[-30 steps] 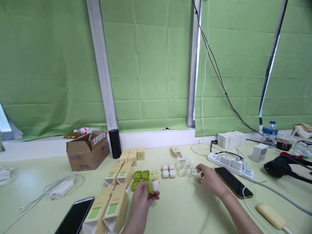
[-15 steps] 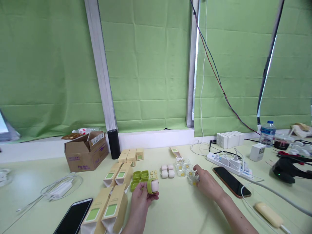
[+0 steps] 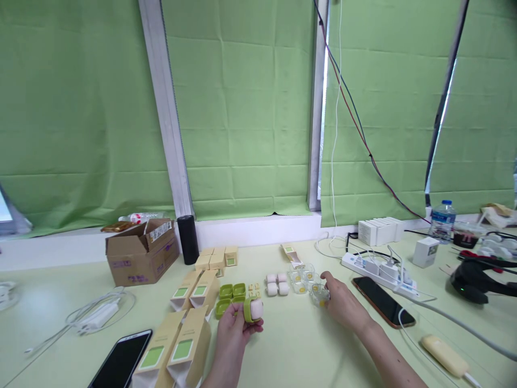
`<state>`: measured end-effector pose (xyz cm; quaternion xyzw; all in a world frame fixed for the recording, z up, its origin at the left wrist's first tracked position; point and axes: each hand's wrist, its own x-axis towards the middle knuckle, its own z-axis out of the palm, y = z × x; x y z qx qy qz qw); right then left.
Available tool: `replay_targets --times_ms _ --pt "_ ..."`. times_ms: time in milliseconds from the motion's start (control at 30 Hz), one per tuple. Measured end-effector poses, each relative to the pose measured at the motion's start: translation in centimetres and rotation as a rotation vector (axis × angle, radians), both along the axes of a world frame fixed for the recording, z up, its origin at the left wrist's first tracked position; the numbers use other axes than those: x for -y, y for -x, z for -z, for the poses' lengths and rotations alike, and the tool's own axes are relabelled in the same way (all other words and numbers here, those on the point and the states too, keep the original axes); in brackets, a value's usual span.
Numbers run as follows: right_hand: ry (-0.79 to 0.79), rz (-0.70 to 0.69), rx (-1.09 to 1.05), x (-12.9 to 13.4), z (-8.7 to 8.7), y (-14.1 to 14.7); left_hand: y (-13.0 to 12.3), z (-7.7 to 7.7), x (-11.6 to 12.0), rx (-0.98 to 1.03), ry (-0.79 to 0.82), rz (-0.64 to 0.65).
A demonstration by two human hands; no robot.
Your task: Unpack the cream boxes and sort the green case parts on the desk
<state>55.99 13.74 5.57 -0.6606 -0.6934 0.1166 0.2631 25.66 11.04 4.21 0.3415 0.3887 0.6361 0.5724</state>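
My left hand (image 3: pixel 238 326) is closed round a small green case with a white rounded piece (image 3: pixel 256 310) set in it, held above the table. Just behind it sit several green square cases (image 3: pixel 233 292) and a cluster of tiny yellowish pieces (image 3: pixel 253 290). To their right stand several white rounded pieces (image 3: pixel 277 284). My right hand (image 3: pixel 337 296) has its fingers on a clear plastic cover (image 3: pixel 320 295) with a yellow mark, at the near right of several more clear covers (image 3: pixel 302 277).
Kraft-paper boxes with green labels (image 3: pixel 189 342) stand left of my left hand. A phone (image 3: pixel 383 302) and a power strip (image 3: pixel 379 275) lie at the right. Another phone (image 3: pixel 123 358), a cardboard box (image 3: pixel 141 258) and a black cylinder (image 3: pixel 188 240) are at the left.
The view has shifted very slightly. Both hands keep nearly the same place and hold.
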Motion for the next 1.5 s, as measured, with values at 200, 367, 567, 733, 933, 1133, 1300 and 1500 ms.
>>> replay_targets --times_ms 200,367,567,733,933,1133,1300,1500 --pt "-0.022 0.021 -0.003 -0.1 -0.1 -0.2 0.0 0.2 -0.1 -0.002 -0.004 0.006" --pt "-0.047 0.006 0.03 0.0 0.1 0.0 0.1 0.3 -0.2 0.003 0.014 0.0" --pt "-0.072 0.004 0.059 0.2 0.0 -0.1 0.1 0.4 -0.5 0.024 0.014 0.009" --pt "-0.324 0.029 0.081 0.8 -1.1 1.3 -0.1 0.1 -0.3 0.036 0.043 0.008" --pt "-0.501 -0.22 -0.367 2.3 -0.4 7.1 -0.5 -1.2 1.0 0.078 0.065 0.052" --pt "-0.185 -0.456 -0.796 3.9 0.9 13.3 -0.6 -1.3 1.2 0.083 0.029 0.108" --pt "-0.055 -0.489 -1.069 3.9 -0.1 15.6 -0.9 -1.4 1.4 0.108 0.002 0.082" --pt "-0.019 -0.556 -1.298 3.6 0.4 16.5 -1.4 -1.6 1.7 0.106 0.064 0.204"
